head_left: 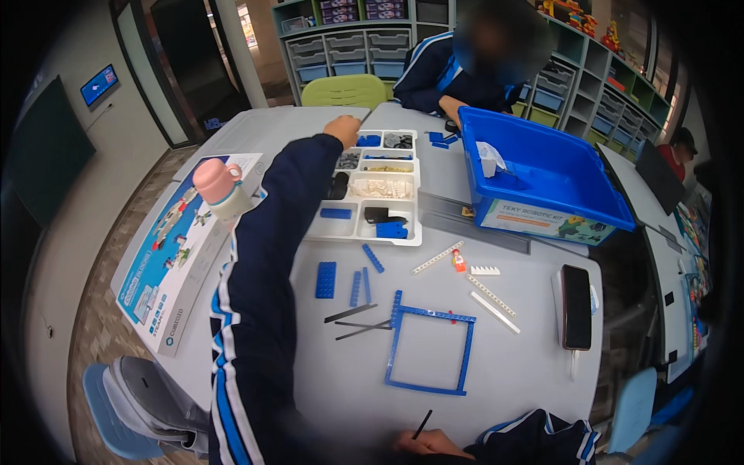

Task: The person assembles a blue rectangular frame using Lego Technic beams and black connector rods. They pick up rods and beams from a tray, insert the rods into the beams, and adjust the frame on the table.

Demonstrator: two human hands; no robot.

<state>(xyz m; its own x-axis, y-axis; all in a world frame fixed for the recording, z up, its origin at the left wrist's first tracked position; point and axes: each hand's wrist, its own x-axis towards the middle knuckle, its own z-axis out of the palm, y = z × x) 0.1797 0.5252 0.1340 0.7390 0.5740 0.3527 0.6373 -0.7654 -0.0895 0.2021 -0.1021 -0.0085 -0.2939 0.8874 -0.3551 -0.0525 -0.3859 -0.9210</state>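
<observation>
My left arm reaches far across the table. My left hand (343, 130) is closed at the far left corner of a white sorting tray (416, 182); what its fingers hold, if anything, is hidden. At the near edge, my right hand (431, 444) grips a thin black rod (422, 424), which points up and away. Beyond it lies a square frame of blue toy beams (394, 349). Left of the frame are loose black rods (363, 329), blue beams (356, 288) and a blue studded plate (325, 280). White beams (491, 296) and a minifigure (459, 260) lie right.
A large blue bin (542, 155) stands at the back right, with a person (434, 74) behind it. On the left are a printed box (186, 256) and a pink-lidded bottle (225, 190). A phone (576, 308) rests near the right edge.
</observation>
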